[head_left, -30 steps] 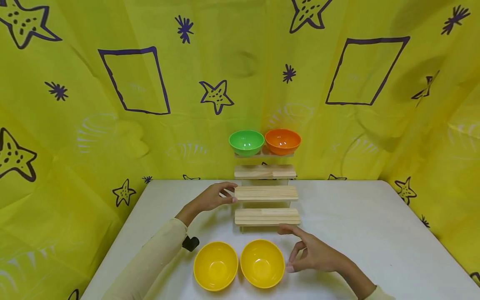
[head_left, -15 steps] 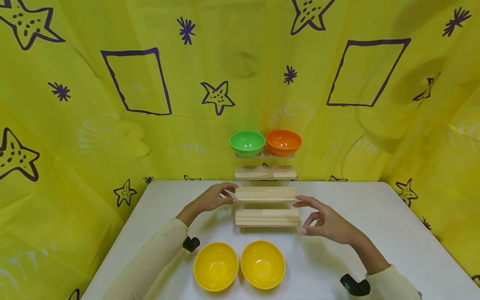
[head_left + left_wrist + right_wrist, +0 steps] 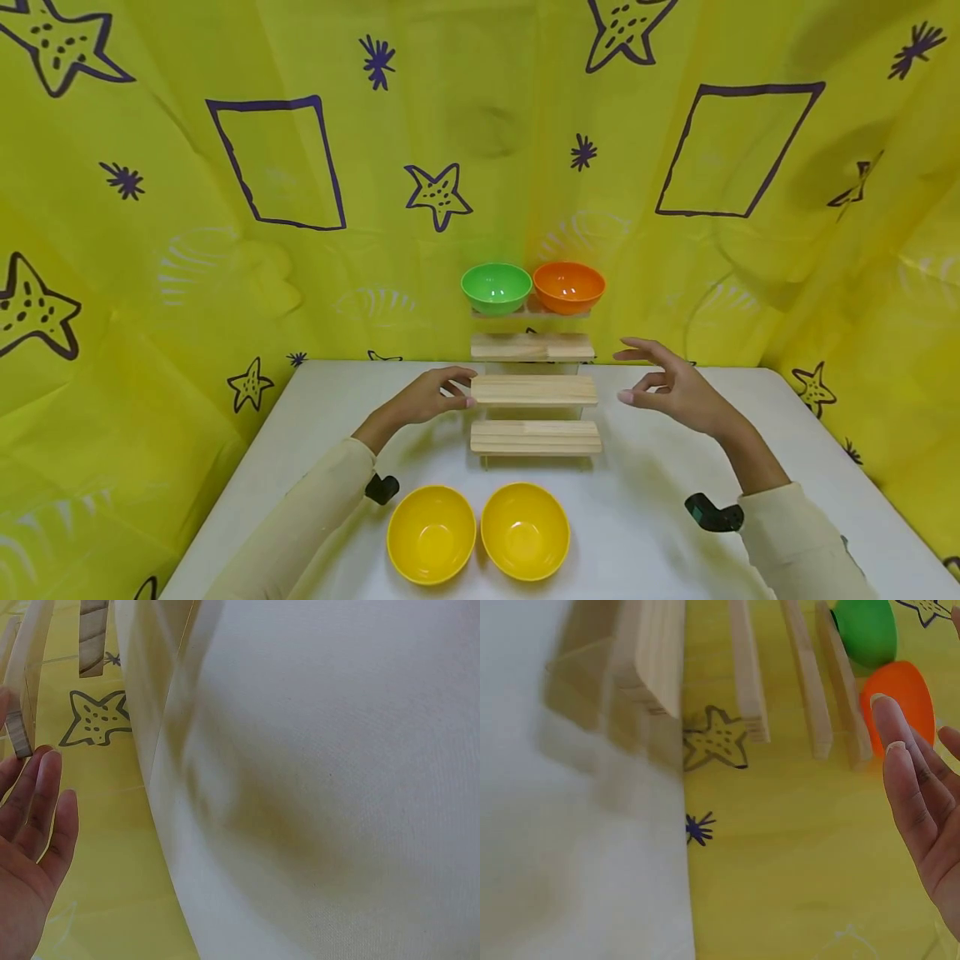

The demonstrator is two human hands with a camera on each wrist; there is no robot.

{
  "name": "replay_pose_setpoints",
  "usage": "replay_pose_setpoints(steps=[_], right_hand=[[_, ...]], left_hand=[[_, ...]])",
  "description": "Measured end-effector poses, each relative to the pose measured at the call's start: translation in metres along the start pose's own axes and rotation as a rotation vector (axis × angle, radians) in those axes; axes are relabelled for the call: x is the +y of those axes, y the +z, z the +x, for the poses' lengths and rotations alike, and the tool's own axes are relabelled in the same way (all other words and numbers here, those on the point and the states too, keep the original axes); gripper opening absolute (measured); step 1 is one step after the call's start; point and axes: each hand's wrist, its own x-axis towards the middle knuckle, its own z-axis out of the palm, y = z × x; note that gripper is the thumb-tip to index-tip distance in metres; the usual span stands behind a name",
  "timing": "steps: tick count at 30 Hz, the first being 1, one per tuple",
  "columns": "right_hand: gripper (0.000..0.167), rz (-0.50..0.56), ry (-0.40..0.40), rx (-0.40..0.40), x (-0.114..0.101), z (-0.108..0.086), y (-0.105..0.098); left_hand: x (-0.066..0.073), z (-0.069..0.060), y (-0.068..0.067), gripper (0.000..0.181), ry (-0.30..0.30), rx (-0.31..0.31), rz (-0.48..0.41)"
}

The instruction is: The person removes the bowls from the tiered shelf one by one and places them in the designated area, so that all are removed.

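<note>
My left hand (image 3: 426,396) pinches the left end of a pale wooden step (image 3: 534,389) of a tiered stand, second from the bottom. In the left wrist view the fingers (image 3: 46,776) meet the step's end; part of the hand is cut off by the frame. To the right of the stand my right hand (image 3: 678,387) hangs in the air, thumb and fingers apart, holding nothing. On the top step sit a green bowl (image 3: 497,289) and an orange bowl (image 3: 568,288), side by side. Two yellow bowls, the left bowl (image 3: 431,535) and the right bowl (image 3: 525,532), stand in front.
A white table (image 3: 645,533) bears the stand and the yellow bowls. Behind it hangs a yellow sheet (image 3: 375,267) printed with starfish and frames, close to the stand's back. A dark wrist device (image 3: 714,513) shows by the right sleeve, another device (image 3: 382,488) by the left.
My right hand has moved from beside the right yellow bowl, up and away past the stand's right side. The left hand stays at the step's end; the bowls have not moved.
</note>
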Motion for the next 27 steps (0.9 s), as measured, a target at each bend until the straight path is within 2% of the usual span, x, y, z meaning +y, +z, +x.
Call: replay_pose_setpoints(steps=[13,19,27], right_hand=[[0.070,0.023,0.054,0.056,-0.004,0.044,-0.025],[0.075,0.003,0.095,0.081,-0.010,0.064,-0.033],[0.082,-0.056,0.157,0.093,-0.011,0.082,-0.038]], left_hand=[[0.001,-0.001,0.000,0.053,0.001,-0.003,0.007],[0.001,-0.002,0.000,0.052,-0.028,-0.001,0.004],[0.002,-0.001,0.000,0.052,-0.013,0.002,0.001]])
